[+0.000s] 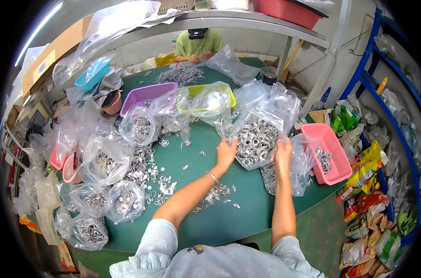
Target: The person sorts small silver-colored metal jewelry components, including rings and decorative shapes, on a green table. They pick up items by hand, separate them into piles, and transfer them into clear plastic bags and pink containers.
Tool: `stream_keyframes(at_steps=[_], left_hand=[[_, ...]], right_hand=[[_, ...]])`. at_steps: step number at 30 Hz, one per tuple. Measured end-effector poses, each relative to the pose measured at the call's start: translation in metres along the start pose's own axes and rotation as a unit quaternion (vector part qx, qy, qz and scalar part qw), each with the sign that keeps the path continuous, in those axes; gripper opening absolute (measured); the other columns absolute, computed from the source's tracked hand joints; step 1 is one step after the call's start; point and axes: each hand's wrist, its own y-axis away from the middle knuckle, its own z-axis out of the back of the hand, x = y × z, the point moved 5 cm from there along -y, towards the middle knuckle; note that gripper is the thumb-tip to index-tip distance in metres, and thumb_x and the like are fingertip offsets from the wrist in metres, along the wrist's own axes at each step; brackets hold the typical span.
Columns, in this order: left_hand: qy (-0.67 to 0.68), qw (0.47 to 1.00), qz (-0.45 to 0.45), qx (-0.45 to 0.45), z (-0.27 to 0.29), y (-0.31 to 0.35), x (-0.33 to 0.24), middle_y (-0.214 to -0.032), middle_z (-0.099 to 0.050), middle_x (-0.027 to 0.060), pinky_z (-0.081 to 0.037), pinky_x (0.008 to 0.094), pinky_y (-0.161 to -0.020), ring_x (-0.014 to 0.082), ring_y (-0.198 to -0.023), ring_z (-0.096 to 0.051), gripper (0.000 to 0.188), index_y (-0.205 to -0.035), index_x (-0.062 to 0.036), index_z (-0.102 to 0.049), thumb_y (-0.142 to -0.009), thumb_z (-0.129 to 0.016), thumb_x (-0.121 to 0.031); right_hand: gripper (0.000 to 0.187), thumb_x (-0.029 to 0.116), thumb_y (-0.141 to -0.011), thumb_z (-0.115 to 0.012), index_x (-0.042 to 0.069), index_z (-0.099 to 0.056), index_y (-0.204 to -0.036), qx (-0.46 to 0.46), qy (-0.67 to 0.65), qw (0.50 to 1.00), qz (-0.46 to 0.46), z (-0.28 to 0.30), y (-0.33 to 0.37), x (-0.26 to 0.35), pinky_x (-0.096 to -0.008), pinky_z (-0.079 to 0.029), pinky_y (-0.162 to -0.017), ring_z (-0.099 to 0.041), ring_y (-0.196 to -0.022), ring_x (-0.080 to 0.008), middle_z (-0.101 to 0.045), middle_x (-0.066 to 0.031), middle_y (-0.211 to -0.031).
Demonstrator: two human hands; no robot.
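A transparent plastic bag (256, 141) full of small silver metal parts is held between my two hands at the right of the green table. My left hand (226, 154) is closed on its left edge, with a bracelet on that wrist. My right hand (283, 153) grips the right edge, fingers partly hidden by the plastic. Another bag of parts (269, 178) lies beneath and beside it, partly covered by my right hand and forearm. Just right of that stands a pink basket (342, 160) with some silver parts in it. Loose parts (212, 197) are scattered near my left forearm.
Open bags of metal parts (101, 162) crowd the table's left side. Purple (131, 95) and yellow-green (233, 99) bins stand farther back. Across the table a person in green (192, 44) works by a grey heap (180, 74). Blue shelving (358, 69) rises at right.
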Motion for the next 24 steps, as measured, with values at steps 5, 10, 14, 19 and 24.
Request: stream_keyframes(at_steps=[5,10,14,19,24], left_hand=[[0.105,0.992,-0.007,0.062,0.001,-0.037,-0.006,-0.054,-0.054,0.0184,-0.043,0.0385,-0.05,0.0286,-0.05,-0.054,0.036,-0.061,0.0035,-0.054,-0.08,-0.064,-0.025],[0.113,0.973,-0.2,0.018,0.003,-0.077,-0.094,-0.045,-0.048,0.0072,-0.036,0.0325,-0.039,0.0135,-0.039,-0.046,0.035,-0.061,0.0018,-0.052,-0.085,-0.06,-0.023],[0.07,0.977,-0.201,-0.018,0.002,-0.069,-0.091,-0.05,-0.048,0.0136,-0.04,0.0378,-0.05,0.0179,-0.051,-0.054,0.036,-0.06,0.0034,-0.051,-0.081,-0.062,-0.024],[0.206,0.964,-0.155,0.064,0.004,-0.067,-0.114,-0.05,-0.05,0.0114,-0.041,0.0329,-0.04,0.019,-0.041,-0.053,0.03,-0.065,0.0032,-0.048,-0.084,-0.06,-0.017],[0.221,0.957,-0.158,0.101,-0.001,-0.072,-0.098,-0.051,-0.051,0.0065,-0.043,0.0278,-0.036,0.0142,-0.04,-0.053,0.029,-0.064,0.0004,-0.046,-0.087,-0.056,-0.014]], right_hand=[[0.024,0.011,-0.091,-0.045,0.002,-0.048,-0.113,-0.013,-0.022,1.0,0.008,0.002,-0.022,0.03,-0.0254,-0.026,-0.027,-0.039,-0.032,-0.0103,-0.04,0.0006,-0.047],[0.028,0.01,-0.09,-0.039,-0.002,-0.044,-0.115,-0.086,-0.103,0.987,0.084,0.04,-0.084,0.078,-0.0245,-0.026,-0.027,-0.034,-0.033,-0.0096,-0.037,-0.0001,-0.051],[0.029,0.008,-0.089,-0.038,0.0,-0.043,-0.116,-0.07,-0.071,0.992,0.073,0.036,-0.076,0.061,-0.0244,-0.027,-0.027,-0.034,-0.034,-0.01,-0.036,0.0004,-0.051],[0.032,0.009,-0.089,-0.041,-0.001,-0.038,-0.119,-0.072,-0.159,0.978,0.11,0.041,-0.068,0.062,-0.0236,-0.033,-0.034,-0.042,-0.044,-0.0106,-0.042,-0.0016,-0.057],[0.036,0.008,-0.085,-0.049,0.0,-0.034,-0.117,-0.167,0.031,0.945,0.28,0.002,0.048,0.039,-0.0301,-0.038,-0.082,-0.042,-0.095,-0.0171,-0.04,-0.01,-0.105]])
